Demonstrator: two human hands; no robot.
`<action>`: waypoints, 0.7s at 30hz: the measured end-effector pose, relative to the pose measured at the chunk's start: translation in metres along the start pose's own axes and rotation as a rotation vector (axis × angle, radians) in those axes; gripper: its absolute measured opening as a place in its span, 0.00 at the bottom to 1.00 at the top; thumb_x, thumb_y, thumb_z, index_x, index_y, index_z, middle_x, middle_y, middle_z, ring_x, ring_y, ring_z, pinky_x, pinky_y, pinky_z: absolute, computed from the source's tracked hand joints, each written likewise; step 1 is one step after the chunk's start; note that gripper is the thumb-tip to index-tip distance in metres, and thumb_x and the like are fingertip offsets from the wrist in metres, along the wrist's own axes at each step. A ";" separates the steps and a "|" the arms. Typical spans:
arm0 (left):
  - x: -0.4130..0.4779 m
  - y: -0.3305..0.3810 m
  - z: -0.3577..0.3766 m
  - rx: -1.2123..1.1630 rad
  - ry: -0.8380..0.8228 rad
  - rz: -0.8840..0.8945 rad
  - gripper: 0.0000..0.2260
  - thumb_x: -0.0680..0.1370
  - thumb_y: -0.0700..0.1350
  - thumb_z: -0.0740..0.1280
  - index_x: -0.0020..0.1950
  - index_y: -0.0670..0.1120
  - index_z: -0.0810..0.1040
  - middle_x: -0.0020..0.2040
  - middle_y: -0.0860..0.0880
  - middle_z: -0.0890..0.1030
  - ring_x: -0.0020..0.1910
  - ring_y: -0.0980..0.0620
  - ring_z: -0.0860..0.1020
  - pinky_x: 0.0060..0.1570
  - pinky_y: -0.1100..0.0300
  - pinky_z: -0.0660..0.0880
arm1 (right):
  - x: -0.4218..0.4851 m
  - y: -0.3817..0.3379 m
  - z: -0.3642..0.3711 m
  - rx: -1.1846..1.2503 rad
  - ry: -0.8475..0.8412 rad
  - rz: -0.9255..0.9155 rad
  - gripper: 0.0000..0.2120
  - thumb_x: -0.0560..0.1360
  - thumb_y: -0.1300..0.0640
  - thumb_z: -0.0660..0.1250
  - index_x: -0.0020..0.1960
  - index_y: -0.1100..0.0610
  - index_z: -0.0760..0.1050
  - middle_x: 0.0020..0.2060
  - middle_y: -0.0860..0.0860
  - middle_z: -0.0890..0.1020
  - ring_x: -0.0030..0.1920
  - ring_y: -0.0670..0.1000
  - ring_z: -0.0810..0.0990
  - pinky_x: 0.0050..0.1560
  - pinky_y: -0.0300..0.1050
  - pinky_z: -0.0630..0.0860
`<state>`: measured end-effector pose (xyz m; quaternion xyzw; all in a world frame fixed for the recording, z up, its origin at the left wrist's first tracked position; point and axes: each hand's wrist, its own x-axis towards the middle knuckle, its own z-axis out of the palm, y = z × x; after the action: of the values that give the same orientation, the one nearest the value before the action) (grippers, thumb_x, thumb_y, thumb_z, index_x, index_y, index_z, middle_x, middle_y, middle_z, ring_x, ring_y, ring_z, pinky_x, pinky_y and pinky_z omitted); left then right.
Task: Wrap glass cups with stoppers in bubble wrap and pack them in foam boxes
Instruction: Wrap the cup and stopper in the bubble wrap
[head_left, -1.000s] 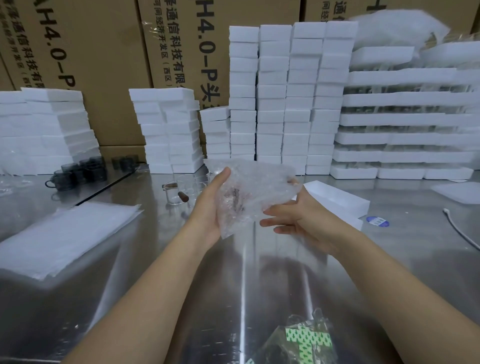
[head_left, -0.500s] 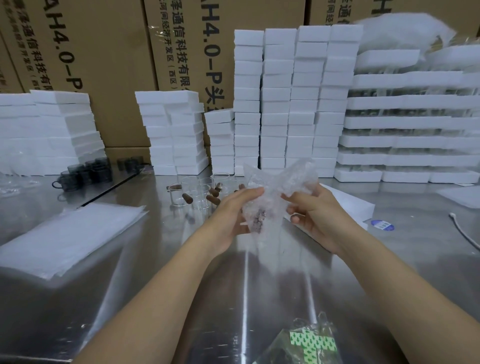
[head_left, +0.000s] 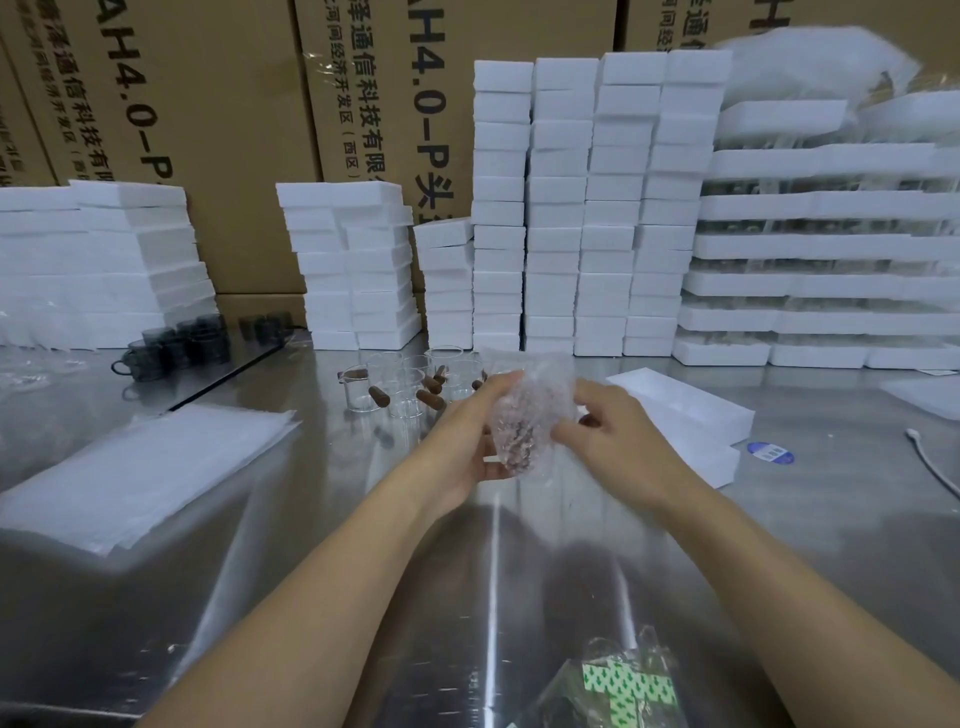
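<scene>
Glass cup (head_left: 515, 441), its brown stopper dimly visible through the film, sits inside a bundle of bubble wrap (head_left: 543, 387). The bundle is held in the air above the tabletop (head_left: 779, 530), between both hands.

Left hand (head_left: 462, 447) curls round the bundle from its side. Right hand (head_left: 610, 431) pinches a fold of wrap on the opposite side. Lower edge of the wrap hangs loose, apparently unsecured.

Risks, as judged:
- If either grip slackens, the film may spring open and the cup could slide out the bottom onto hard steel.
- Slick plastic over glass gives poor purchase.
- An uneven, bulky fold could stop the bundle seating in the foam box (head_left: 685, 410) lying just to the right.
- Bare cups (head_left: 405, 387) stand just behind the hands, and a careless swing could topple them.
</scene>
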<state>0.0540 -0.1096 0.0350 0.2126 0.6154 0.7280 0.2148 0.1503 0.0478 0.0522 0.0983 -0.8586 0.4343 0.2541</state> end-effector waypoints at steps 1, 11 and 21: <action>-0.001 -0.001 0.002 0.012 0.002 0.000 0.31 0.65 0.70 0.75 0.58 0.50 0.88 0.56 0.44 0.88 0.48 0.48 0.86 0.45 0.53 0.81 | -0.001 0.000 0.003 -0.083 -0.033 -0.022 0.07 0.72 0.54 0.64 0.42 0.46 0.80 0.43 0.45 0.83 0.47 0.46 0.78 0.46 0.41 0.74; -0.005 0.004 0.005 0.039 0.077 0.084 0.22 0.70 0.67 0.75 0.54 0.52 0.89 0.53 0.45 0.90 0.48 0.45 0.88 0.42 0.55 0.82 | 0.003 0.001 0.000 0.204 0.021 0.179 0.23 0.82 0.35 0.62 0.42 0.48 0.86 0.40 0.49 0.86 0.38 0.41 0.79 0.46 0.37 0.72; -0.007 0.004 0.010 -0.123 -0.020 0.026 0.27 0.65 0.64 0.79 0.58 0.51 0.88 0.55 0.44 0.88 0.49 0.46 0.87 0.40 0.54 0.83 | 0.007 0.007 0.005 0.253 0.319 0.091 0.10 0.78 0.54 0.75 0.51 0.48 0.74 0.47 0.50 0.83 0.35 0.48 0.78 0.35 0.38 0.72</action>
<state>0.0655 -0.1062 0.0398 0.2143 0.5646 0.7648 0.2244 0.1396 0.0481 0.0486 0.0204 -0.7496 0.5598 0.3525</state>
